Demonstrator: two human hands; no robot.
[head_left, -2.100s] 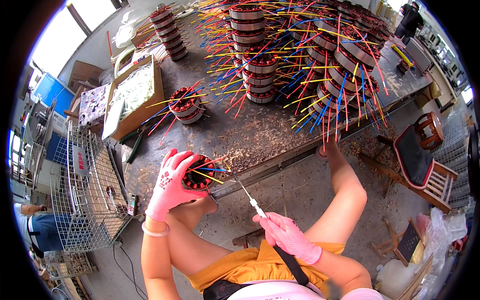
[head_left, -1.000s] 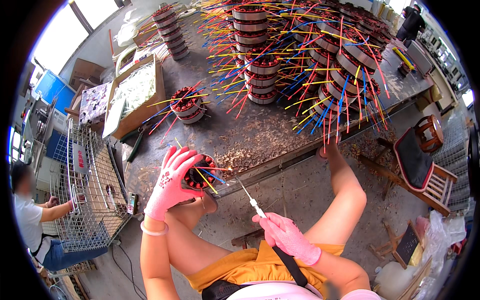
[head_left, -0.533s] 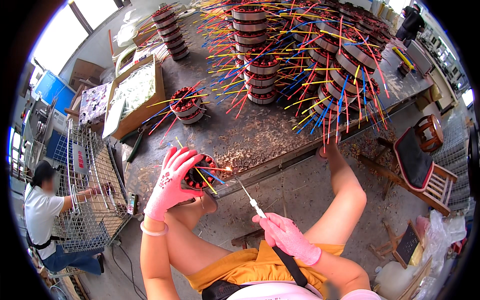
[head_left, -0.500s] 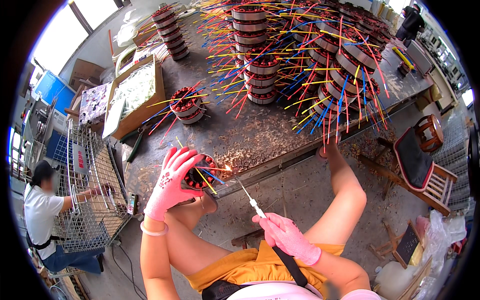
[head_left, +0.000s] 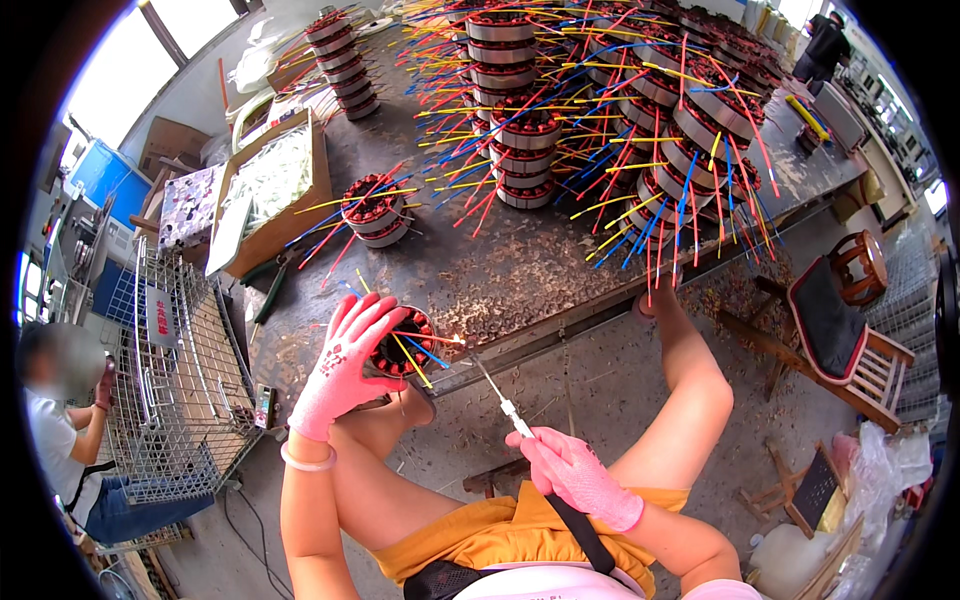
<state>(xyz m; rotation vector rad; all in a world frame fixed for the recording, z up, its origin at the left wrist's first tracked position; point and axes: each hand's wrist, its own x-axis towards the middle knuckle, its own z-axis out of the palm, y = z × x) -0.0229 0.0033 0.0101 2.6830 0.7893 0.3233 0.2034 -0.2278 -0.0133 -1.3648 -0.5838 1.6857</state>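
Observation:
My left hand (head_left: 350, 365), in a pink glove, grips a motor stator (head_left: 424, 325) with red windings at the front edge of the table. Yellow, blue and red wires stick out of it. My right hand (head_left: 575, 468), also gloved in pink, is closed round a thin metal rod tool with a white handle (head_left: 512, 411). The rod's tip lies close to the end of a yellow wire (head_left: 438, 339), where a small bright glow shows. My left palm and fingers hide part of the stator. A single stator (head_left: 376, 212) stands on the table beyond my left hand.
Stacks of wired stators (head_left: 525, 150) crowd the far side of the table (head_left: 470, 262). A cardboard box (head_left: 318, 180) of white pieces and dark-handled pliers (head_left: 270, 292) lie left. A wire cage cart (head_left: 180, 400) stands beside a co-worker (head_left: 60, 430); a wooden chair (head_left: 850, 340) is right.
The glow at the yellow wire's end has shrunk. My hands have barely moved. The co-worker at the left has shifted and now holds a hand raised by the cage cart.

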